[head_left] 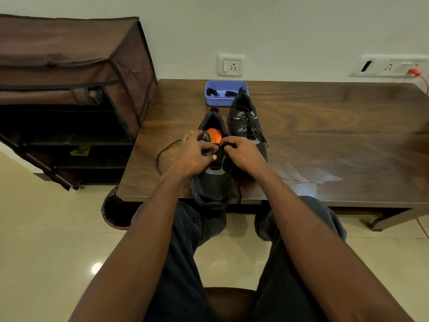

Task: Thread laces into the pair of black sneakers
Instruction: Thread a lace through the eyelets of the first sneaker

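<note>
Seemingly limp and light, the black lace (162,154) is pinched by both hands, left (193,154) and right (243,154), over the near-edge sneaker (212,182), best gripped by its stiff tip.

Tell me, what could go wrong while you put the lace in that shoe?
The near sneaker sticks out past the table edge, so a hard tug from the left hand or right hand might pull it off. The loose lace loops over the table's left edge and could snag or slip down. Its other end dangles beneath the toe and might catch on a knee.
</note>
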Demonstrator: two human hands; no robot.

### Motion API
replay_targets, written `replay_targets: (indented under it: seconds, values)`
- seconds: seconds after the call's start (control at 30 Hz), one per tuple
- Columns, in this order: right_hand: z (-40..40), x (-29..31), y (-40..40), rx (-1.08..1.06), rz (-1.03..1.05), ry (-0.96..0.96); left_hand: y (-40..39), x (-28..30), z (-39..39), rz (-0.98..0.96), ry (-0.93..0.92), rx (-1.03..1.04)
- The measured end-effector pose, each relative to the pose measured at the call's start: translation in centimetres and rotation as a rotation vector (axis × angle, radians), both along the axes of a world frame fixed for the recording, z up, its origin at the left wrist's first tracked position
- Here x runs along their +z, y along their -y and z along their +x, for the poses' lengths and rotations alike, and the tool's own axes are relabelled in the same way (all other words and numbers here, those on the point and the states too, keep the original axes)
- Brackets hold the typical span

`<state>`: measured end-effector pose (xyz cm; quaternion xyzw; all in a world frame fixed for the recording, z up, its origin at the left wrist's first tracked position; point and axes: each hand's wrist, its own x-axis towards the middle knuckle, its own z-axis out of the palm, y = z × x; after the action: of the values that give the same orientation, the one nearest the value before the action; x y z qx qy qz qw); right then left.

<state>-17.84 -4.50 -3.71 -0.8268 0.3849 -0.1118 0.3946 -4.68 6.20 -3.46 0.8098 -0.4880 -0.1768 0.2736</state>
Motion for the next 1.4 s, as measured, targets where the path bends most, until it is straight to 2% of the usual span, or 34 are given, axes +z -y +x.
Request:
replay_targets:
  seconds: [0.07,0.1,0.2,0.27,0.4,0.47,0.53,0.6,0.67,0.73,0.83,0.93,1.1,1.23,1.33,1.4]
  values:
    - [0.0,0.0,0.1,-0.005,-0.018,-0.006,0.4,-0.3,-0.5,0.133,0.014,-0.082]
    - [0.0,0.0,0.1,-0.007,-0.025,-0.010,0.4,-0.3,-0.6,0.136,-0.018,-0.079]
    - [0.1,0.1,0.2,-0.004,-0.016,-0.009,0.2,-0.1,-0.6,-0.007,-0.317,-0.004]
    - [0.1,0.1,0.2,-0.001,0.004,-0.010,-0.3,0.8,-0.5,-0.125,-0.383,0.195]
    - [0.2,0.1,0.1,-0.009,0.022,-0.009,-1.4,2.4,0.2,-0.412,-0.368,0.813]
    - [0.1,0.2,0.0,0.000,0.023,-0.020,-1.7,2.3,0.7,-0.428,-0.326,0.913]
    - [0.0,0.3,0.0,0.003,0.022,-0.032,-1.5,1.7,0.9,-0.339,-0.149,0.755]
    - [0.0,0.4,-0.1,-0.005,0.018,-0.026,-0.9,1.0,0.6,-0.234,-0.028,0.439]
    - [0.0,0.3,-0.1,-0.007,0.005,-0.022,-0.1,0.2,0.1,-0.103,-0.041,0.161]
    - [0.0,0.3,-0.1,-0.001,-0.014,-0.027,0.2,-0.3,-0.6,0.035,-0.049,-0.025]
    - [0.1,0.4,-0.1,0.007,-0.007,-0.023,0.1,-0.3,-0.9,0.067,-0.137,-0.050]
    - [0.1,0.5,-0.2,0.010,0.006,-0.029,-0.3,1.2,-1.3,-0.078,-0.376,0.124]
    - [0.0,0.6,-0.2,-0.008,0.010,-0.037,-0.9,2.0,0.8,-0.450,-0.758,0.785]
    - [-0.1,0.5,-0.3,-0.002,0.007,-0.032,-1.7,1.4,2.5,-0.439,-0.534,1.014]
    - [0.1,0.6,-0.4,-0.007,0.004,-0.030,-1.9,1.7,2.8,-0.439,-0.502,1.110]
    - [0.1,0.7,-0.6,0.001,-0.009,-0.030,-1.9,2.2,2.7,-0.330,-0.474,1.170]
